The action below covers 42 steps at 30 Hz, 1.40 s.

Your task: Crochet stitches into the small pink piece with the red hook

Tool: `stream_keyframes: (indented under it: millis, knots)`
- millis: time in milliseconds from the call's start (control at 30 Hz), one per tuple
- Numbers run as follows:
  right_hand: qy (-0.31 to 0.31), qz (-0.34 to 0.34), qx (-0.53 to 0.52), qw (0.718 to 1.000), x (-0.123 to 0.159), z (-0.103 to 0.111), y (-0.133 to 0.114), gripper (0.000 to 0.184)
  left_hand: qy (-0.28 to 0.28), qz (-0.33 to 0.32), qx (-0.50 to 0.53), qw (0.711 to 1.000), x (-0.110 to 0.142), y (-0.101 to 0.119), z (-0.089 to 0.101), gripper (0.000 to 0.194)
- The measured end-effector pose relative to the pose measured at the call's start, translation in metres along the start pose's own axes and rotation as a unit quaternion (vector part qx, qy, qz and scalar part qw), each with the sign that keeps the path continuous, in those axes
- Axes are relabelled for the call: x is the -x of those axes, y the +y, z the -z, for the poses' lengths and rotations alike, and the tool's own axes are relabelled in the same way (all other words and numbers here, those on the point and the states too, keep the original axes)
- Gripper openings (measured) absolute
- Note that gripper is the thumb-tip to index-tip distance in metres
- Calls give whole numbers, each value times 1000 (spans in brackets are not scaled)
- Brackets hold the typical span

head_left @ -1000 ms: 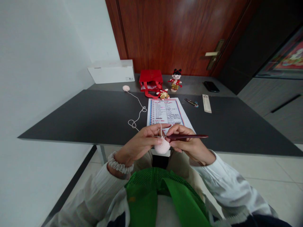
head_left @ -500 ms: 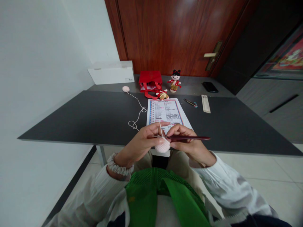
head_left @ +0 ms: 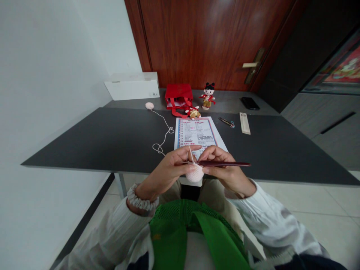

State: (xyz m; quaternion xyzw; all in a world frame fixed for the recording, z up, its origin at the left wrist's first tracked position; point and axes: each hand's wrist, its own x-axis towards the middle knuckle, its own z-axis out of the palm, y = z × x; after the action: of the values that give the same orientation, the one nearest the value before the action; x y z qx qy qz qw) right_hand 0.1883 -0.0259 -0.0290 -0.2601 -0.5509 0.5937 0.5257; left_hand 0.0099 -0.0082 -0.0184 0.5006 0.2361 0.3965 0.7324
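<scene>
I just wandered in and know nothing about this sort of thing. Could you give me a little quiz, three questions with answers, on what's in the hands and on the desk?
1. True or false: the black phone lies to the right of the red bag.

2. What does the right hand hold?
A) a pair of scissors
B) a hook with a dark red handle
C) a standing doll

3. Fill in the missing word: the small ball of yarn lies just in front of the white ____.

Key: 1 true; 2 B; 3 box.
</scene>
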Motion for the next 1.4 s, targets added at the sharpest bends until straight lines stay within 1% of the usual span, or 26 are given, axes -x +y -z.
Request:
stream_keyframes:
  millis: [200, 367, 433, 567, 667, 800, 900, 1100, 1267, 1400]
  knots:
    - [3, -11, -27, 1000, -1, 2, 2, 19, -10, 18, 28, 999, 1, -3, 5, 55]
    - [9, -12, -21, 1000, -1, 2, 2, 19, -12, 13, 23, 1000, 1, -2, 5, 49]
    - [8, -16, -14, 1000, 0, 3, 3, 19, -4, 17, 14, 1000, 0, -2, 4, 47]
    - [4, -16, -7, 1000, -1, 5, 5, 16, 11, 29, -12, 999, 0, 0, 3, 49]
    - [8, -13, -15, 1000, -2, 6, 7, 15, 14, 22, -36, 999, 0, 0, 4, 48]
    - [16, -21, -23, 999, -4, 6, 8, 16, 29, 9, -62, 998, 0, 0, 4, 49]
    - [27, -28, -29, 999, -5, 5, 9, 16, 41, 12, -64, 997, 0, 1, 3, 51]
    - [10, -23, -45, 999, -2, 5, 13, 21, 46, 20, -76, 996, 0, 1, 4, 50]
    - [52, 9, -13, 999, -1, 7, 20, 13, 66, 13, -102, 993, -1, -1, 6, 53]
    - [48, 3, -20, 999, -1, 8, 24, 15, 69, 8, -136, 988, 0, 1, 6, 52]
